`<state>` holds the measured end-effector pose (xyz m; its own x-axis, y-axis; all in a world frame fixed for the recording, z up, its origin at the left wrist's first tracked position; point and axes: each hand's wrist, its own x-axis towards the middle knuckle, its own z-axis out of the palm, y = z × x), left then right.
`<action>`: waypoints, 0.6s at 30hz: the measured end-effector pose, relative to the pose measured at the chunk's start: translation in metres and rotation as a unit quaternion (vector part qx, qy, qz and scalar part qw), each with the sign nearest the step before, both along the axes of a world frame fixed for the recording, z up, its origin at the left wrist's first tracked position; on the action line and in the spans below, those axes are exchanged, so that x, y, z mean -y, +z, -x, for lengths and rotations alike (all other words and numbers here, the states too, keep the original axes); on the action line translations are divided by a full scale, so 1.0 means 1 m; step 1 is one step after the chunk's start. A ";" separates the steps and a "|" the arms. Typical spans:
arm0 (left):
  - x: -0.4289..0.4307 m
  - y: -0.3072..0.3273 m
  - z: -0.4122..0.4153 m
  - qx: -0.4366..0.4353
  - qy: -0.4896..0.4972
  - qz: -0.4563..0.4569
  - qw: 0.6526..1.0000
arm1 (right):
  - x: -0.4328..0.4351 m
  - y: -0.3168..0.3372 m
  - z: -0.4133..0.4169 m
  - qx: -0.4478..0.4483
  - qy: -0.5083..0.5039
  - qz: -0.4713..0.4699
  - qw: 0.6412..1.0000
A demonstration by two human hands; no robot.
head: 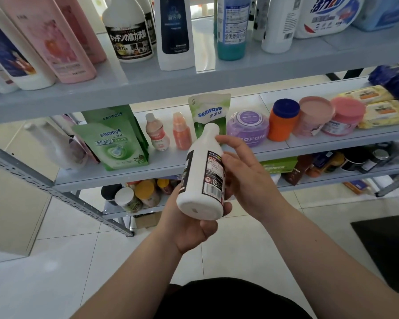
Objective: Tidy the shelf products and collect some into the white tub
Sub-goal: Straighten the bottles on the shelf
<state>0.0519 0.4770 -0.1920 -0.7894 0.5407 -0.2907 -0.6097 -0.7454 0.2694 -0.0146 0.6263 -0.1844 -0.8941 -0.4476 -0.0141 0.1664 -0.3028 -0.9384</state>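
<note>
So here's where I'm at. My left hand [189, 226] is wrapped under the base end of a white plastic bottle with a black-and-red label [195, 173], fingers curled round it, so that's the hand actually carrying the weight. My right hand [247, 180] just lies against the label side, fingers loose and mostly straight, nothing clenched. I reckon it's there to steady or turn the bottle so the print can be read.

The bottle is tipped, cap pointing to about 12 o'clock and away from me, base towards the camera. It's held in the air in front of the grey middle shelf [161, 163], touching nothing on it.

Working outwards, a green stand-up refill pouch [115, 146] sits at 9 o'clock and a round purple lidded jar [248, 127] at 1 o'clock. Up at 11 o'clock on the grey top shelf [217, 74] stands a white bottle with a black Japanese-lettered label [130, 35] that looks like the same product. My guess is this one either goes beside it or gets collected. Can't see the white tub anywhere in view, so no idea which way to swing.
</note>
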 end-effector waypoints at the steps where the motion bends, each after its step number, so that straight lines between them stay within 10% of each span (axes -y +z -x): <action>1: -0.004 0.003 0.000 0.001 0.020 0.037 0.999 | 0.000 0.001 0.000 0.007 0.005 0.004 1.000; 6: -0.003 0.016 0.001 -0.022 0.183 0.296 0.937 | -0.002 0.003 -0.001 0.027 0.015 0.004 1.000; 18: 0.004 0.048 -0.007 -0.129 0.226 0.432 0.864 | 0.021 0.003 0.009 0.222 -0.056 0.108 0.967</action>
